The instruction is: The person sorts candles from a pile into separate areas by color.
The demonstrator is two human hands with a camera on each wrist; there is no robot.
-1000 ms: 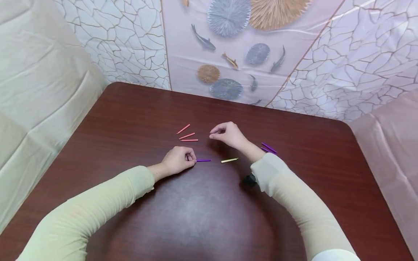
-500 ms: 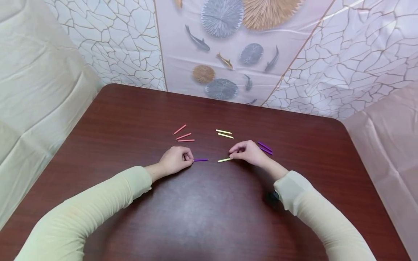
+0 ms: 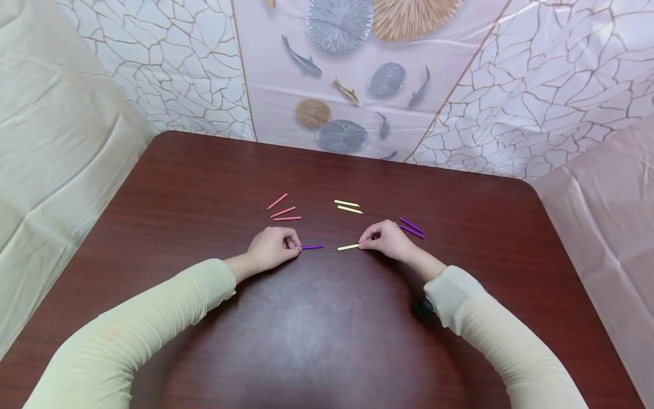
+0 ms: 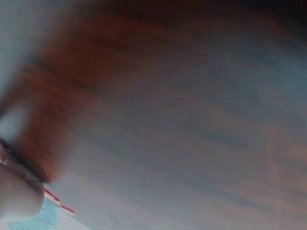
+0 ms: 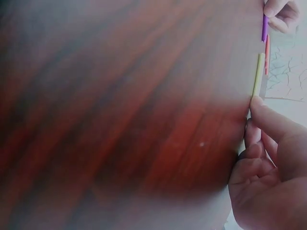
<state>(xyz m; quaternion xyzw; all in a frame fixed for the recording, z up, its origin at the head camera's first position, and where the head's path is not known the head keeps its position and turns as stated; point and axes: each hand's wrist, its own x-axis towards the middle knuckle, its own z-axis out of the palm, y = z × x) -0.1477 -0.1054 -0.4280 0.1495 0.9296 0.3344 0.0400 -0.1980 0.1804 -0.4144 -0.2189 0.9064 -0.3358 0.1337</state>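
Simply unmarked sticks: purple stick, yellow stick

A short purple stick is lying flat on the wood, its near end touching the fingertips of the left hand. A short yellow stick is lying just beside it, its far end pinched by the right hand, the two sticks pointing toward each other with a small gap between.

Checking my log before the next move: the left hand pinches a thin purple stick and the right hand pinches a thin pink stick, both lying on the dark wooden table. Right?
Not quite. The right hand pinches a thin yellow stick, not a pink one, as the head view shows. The left hand does pinch the thin purple stick, and both lie on the dark wooden table.
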